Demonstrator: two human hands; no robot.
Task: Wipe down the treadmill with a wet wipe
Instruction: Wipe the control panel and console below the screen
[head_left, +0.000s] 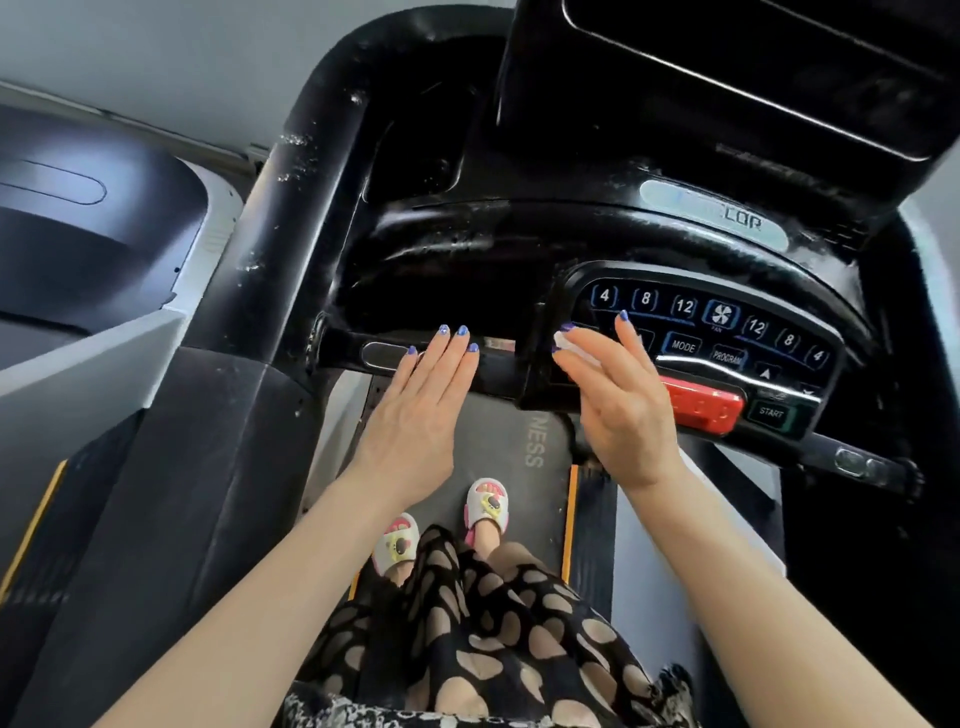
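The left hand (421, 410) lies flat with straight fingers on the treadmill (291, 270) handlebar (493, 366). Just right of it, the right hand (621, 410) pinches a white wipe (574, 349) against the button panel (727, 332).

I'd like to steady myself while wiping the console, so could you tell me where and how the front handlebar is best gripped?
Grip the bare stretch of the handlebar just right of the left hand, short of the control panel. Come from above and the near side, fingers curling over the top. The bar runs level across the treadmill with open space beneath it, so a wrap grip should fit.
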